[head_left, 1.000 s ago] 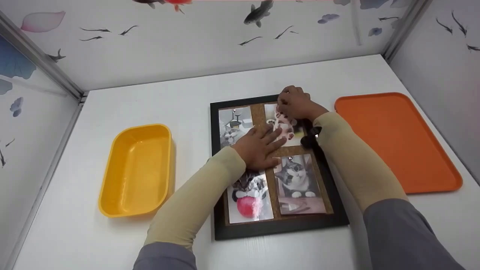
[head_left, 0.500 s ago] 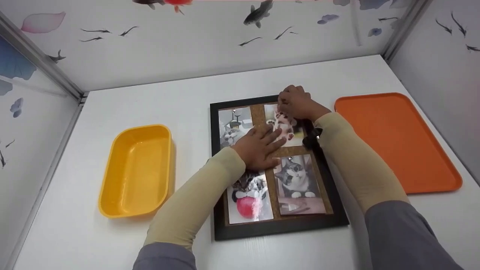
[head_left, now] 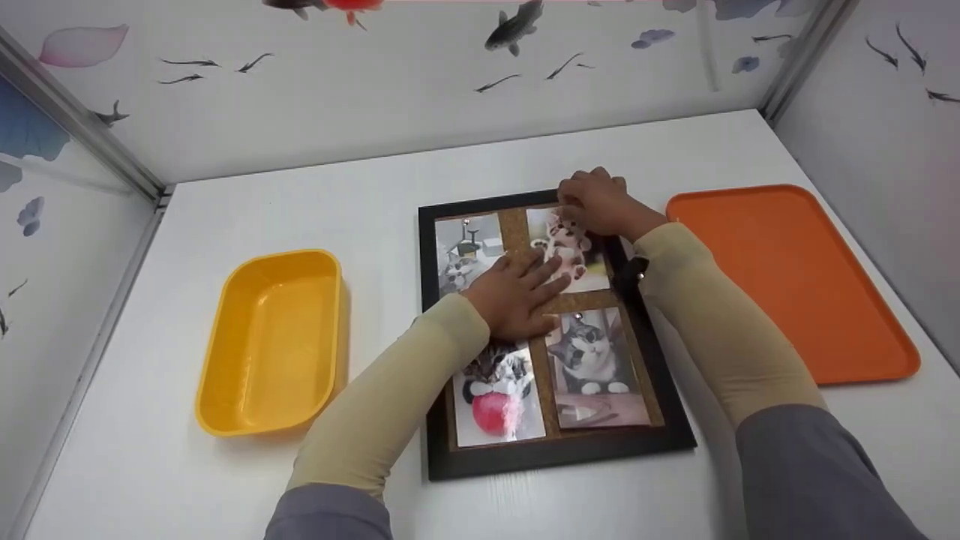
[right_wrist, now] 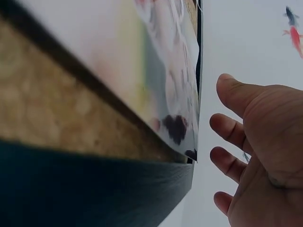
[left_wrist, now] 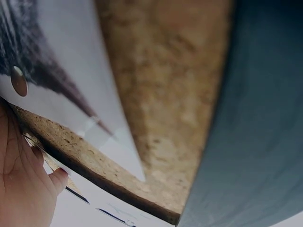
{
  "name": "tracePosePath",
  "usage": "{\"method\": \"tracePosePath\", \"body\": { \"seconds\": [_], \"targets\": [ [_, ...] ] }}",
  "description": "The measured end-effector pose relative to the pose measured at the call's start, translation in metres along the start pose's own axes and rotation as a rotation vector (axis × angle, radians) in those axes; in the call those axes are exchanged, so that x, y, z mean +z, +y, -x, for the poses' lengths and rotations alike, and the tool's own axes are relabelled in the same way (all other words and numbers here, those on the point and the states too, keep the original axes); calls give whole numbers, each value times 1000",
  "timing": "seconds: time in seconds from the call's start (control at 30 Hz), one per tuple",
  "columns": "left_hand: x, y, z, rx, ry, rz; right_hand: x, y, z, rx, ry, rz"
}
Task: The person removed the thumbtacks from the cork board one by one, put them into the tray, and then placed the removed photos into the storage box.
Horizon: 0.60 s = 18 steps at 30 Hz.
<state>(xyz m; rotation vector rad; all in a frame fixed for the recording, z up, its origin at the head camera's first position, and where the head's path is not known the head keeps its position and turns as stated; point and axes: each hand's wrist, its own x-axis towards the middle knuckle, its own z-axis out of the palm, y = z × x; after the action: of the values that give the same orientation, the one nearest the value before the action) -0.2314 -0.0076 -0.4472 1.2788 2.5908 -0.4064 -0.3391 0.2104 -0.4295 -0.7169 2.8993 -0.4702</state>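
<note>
A black-framed corkboard (head_left: 559, 455) lies on the white table with cat photos on it. My left hand (head_left: 514, 296) rests flat across its middle, fingers spread, covering parts of the left photos and touching the kitten photo (head_left: 568, 251) at upper right. Over that photo's top right corner is my right hand (head_left: 600, 202), its fingers loosely bent. In the right wrist view the thumb and fingertips stand apart, with nothing seen between them. Metal thumbtacks show on the upper-left photo (head_left: 466, 222) and the lower-right photo (head_left: 578, 317); the left wrist view also shows a thumbtack (left_wrist: 19, 81).
To the left stands a yellow plastic tub (head_left: 277, 352). An orange tray (head_left: 802, 292) lies to the right, partly behind my right forearm. White panels printed with fish and petals (head_left: 375, 112) enclose the table at the back and sides.
My right hand has shifted slightly right and away from the kitten photo, uncovering more of its upper part. My left hand stays in place on the board.
</note>
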Motion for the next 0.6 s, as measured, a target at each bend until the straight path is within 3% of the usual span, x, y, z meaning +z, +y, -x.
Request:
{"method": "tracePosePath", "body": {
  "seconds": [0.6],
  "targets": [
    [-1,-1,1,3,1,0,-11,2,17,-25,78,27]
  ]
}}
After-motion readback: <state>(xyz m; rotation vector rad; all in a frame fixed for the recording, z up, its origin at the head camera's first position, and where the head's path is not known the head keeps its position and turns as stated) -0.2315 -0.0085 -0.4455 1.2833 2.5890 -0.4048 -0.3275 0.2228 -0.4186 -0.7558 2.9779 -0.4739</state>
